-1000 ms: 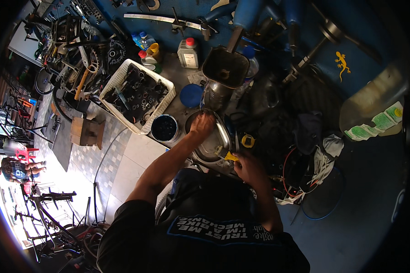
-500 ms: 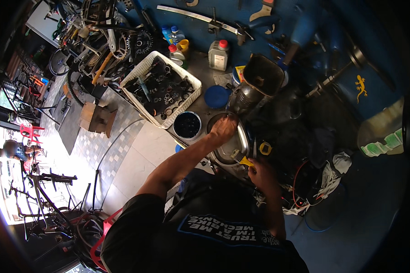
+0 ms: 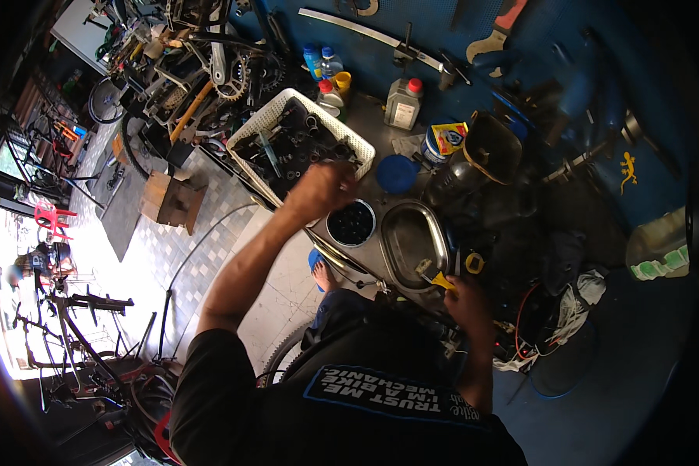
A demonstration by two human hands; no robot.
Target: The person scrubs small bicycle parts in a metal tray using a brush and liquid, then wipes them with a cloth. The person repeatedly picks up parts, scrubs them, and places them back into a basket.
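My left hand point(image 3: 320, 193) hovers between the white plastic basket point(image 3: 250, 128) of small metal parts and a round tub point(image 3: 352, 224) with dark contents. Its fingers are curled together, and whatever they may hold is hidden. In my right hand point(image 3: 467, 301) is a paintbrush point(image 3: 440, 279) with a yellow handle, gripped at the near right edge of an oval metal tray point(image 3: 435, 225). The brush's bristles point over the tray's rim.
A blue round lid point(image 3: 396, 173), a cut-open dark container point(image 3: 493, 147) and a grey bottle point(image 3: 404, 105) with a red cap stand behind the tray. A yellow tape measure point(image 3: 474, 263) lies to its right. Bike parts point(image 3: 217, 66) pile up at the far left.
My left hand has left the oval tray and moved left, to beside the basket and the tub. My right hand still grips the paintbrush at the tray. The whole view has shifted slightly.
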